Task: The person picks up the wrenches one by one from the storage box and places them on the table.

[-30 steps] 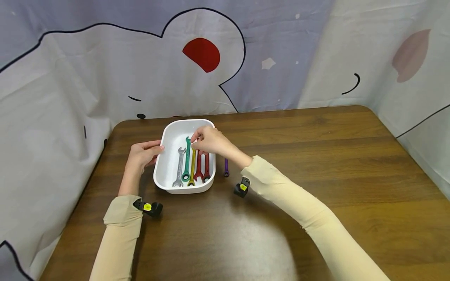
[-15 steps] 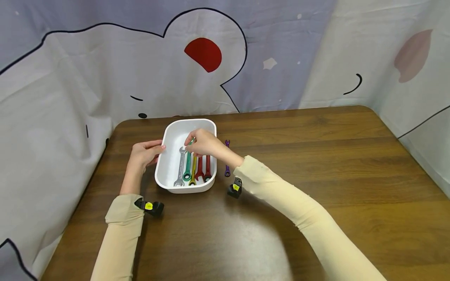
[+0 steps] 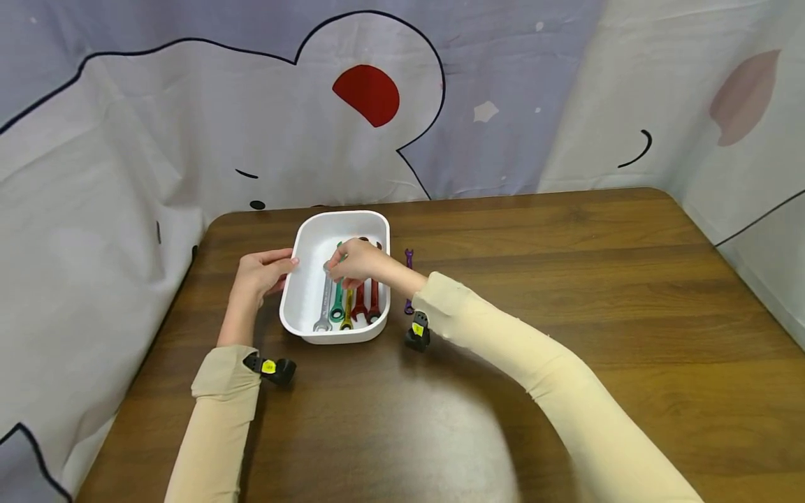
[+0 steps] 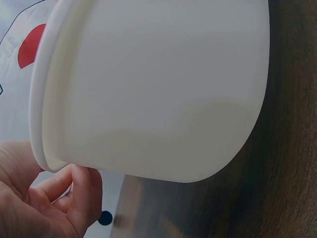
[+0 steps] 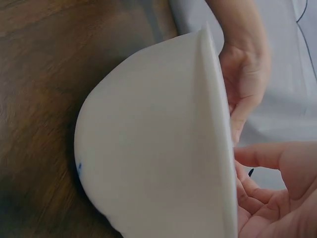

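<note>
A white bin (image 3: 333, 338) holds several wrenches lying side by side: a silver wrench (image 3: 324, 304), a green wrench (image 3: 337, 307), a yellow wrench (image 3: 347, 318) and two red wrenches (image 3: 360, 305). My left hand (image 3: 259, 272) grips the bin's left rim, thumb on top and fingers outside. Over the bin, my right hand (image 3: 365, 264) has its thumb and index fingertips at the upper end of the silver wrench; whether they pinch it I cannot tell. In the right wrist view, the bin wall (image 5: 148, 129) hides the wrenches beside my right hand (image 5: 272, 183).
A purple wrench (image 3: 409, 260) lies on the wooden table (image 3: 566, 293) just right of the bin, partly covered by the right forearm. Behind the table hangs a printed curtain (image 3: 516, 91). A small camera sits on each wrist.
My right hand has moved left from the yellow wrench, past the green one, and down to the silver wrench's upper end. The purple wrench shows more. My left hand stays on the rim.
</note>
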Tool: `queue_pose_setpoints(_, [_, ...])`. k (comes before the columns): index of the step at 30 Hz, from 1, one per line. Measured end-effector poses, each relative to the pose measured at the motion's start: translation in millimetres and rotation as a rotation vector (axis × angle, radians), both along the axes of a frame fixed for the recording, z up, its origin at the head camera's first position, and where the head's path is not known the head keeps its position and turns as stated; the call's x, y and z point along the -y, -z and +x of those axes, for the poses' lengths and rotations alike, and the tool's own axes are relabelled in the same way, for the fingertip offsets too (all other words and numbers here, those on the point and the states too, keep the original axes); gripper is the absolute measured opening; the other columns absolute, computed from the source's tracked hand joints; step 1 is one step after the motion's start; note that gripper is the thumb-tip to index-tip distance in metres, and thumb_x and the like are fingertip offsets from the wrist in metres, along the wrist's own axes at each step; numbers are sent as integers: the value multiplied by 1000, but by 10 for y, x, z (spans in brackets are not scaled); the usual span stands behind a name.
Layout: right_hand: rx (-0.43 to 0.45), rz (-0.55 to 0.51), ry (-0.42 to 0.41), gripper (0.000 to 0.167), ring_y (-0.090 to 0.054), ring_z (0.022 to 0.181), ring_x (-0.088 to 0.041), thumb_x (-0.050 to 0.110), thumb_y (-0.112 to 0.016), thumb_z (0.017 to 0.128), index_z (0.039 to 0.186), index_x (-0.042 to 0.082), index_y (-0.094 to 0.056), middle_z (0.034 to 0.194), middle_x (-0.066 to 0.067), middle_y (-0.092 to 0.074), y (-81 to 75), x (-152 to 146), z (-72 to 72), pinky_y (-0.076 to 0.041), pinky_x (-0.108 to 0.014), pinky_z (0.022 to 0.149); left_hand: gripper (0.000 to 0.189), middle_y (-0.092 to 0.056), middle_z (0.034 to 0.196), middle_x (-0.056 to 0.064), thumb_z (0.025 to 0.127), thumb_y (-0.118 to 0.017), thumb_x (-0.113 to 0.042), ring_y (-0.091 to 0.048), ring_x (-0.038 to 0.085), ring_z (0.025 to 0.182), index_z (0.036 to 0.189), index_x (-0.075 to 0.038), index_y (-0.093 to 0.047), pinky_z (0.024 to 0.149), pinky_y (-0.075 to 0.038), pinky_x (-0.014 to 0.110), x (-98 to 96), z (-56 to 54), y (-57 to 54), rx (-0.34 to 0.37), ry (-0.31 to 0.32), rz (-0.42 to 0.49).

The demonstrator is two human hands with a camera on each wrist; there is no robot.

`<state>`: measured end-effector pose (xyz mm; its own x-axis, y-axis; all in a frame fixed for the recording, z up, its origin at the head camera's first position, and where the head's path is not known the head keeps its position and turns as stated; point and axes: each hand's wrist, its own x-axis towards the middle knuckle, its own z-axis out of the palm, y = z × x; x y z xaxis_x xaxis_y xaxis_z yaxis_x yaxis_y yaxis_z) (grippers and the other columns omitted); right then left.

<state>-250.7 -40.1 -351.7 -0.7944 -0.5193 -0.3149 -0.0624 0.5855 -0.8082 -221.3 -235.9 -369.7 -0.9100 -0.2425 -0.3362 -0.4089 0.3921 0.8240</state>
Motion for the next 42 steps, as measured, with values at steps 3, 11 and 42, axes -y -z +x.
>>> queue_pose_setpoints(3, [51,-17,14,17,-66,62,-18,11,-63,91,104,1,-66,103,-21,-71,27,7,-29,-58,-32,74,48,-56,132,14,92,-64,-26,-57,3,81,136,-11,-55,65,-50,14,-10,-3,-3,13,-4,0])
queue_pose_setpoints(11, [140,-43,21,15,-60,58,-10,10,-61,91,101,-1,-65,82,-8,-66,55,45,-81,-57,-35,81,48,-55,133,14,93,-64,-26,-57,2,79,137,-11,-54,66,-50,14,6,-12,-10,16,-3,2])
queue_pose_setpoints(42, [91,114,-24,16,-58,56,-13,8,-58,89,74,2,-60,72,-8,-63,105,209,-187,-57,-34,79,48,-55,135,13,93,-63,-25,-56,3,79,138,-12,-53,65,-50,13,17,-32,8,30,-1,6])
